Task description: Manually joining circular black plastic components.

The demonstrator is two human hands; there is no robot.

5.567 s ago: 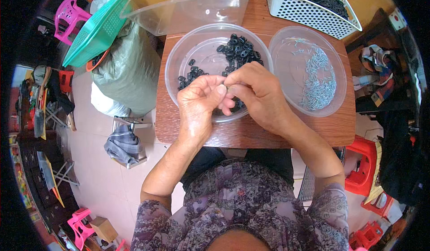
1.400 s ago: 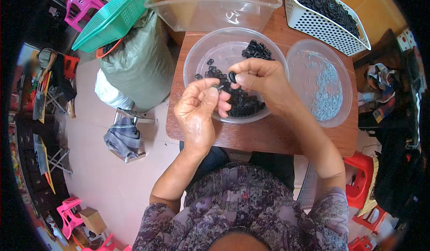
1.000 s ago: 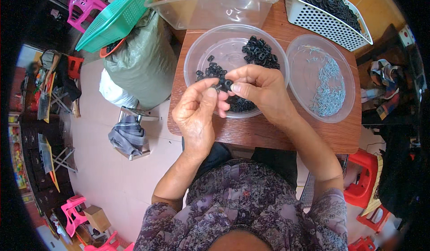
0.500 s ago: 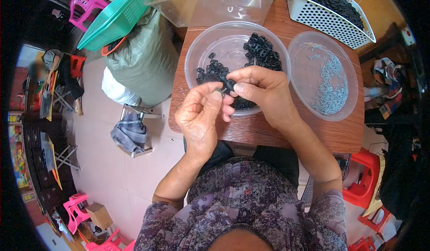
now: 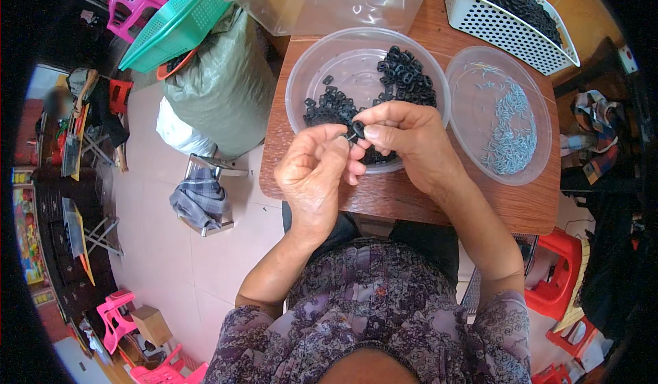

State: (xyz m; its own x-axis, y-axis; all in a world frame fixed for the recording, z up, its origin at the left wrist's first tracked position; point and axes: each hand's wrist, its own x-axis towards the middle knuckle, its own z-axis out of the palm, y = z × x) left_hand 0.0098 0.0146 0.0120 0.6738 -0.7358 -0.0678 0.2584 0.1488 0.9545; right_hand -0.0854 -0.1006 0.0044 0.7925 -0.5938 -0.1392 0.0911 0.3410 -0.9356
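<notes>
My left hand is closed in a pinch around a small thin screw, mostly hidden by the fingertips. Thumb and fingers of my right hand grip a small black plastic piece, and the screw meets it. Both hands are over the near rim of a round clear tub. Inside the tub are heaps of loose black plastic pieces, partly covered by my hands. To the right, a shallow round clear tray holds many silvery screws.
The brown wooden table carries a white perforated basket of black parts at the far right. A clear plastic bin stands behind the tub. Left of the table are a stuffed sack, green baskets and a cloth-draped stool.
The screw and the black piece remain pinched together at the fingertips, turned slightly. Both hands appear a little further right, and the whole view has shifted slightly.
</notes>
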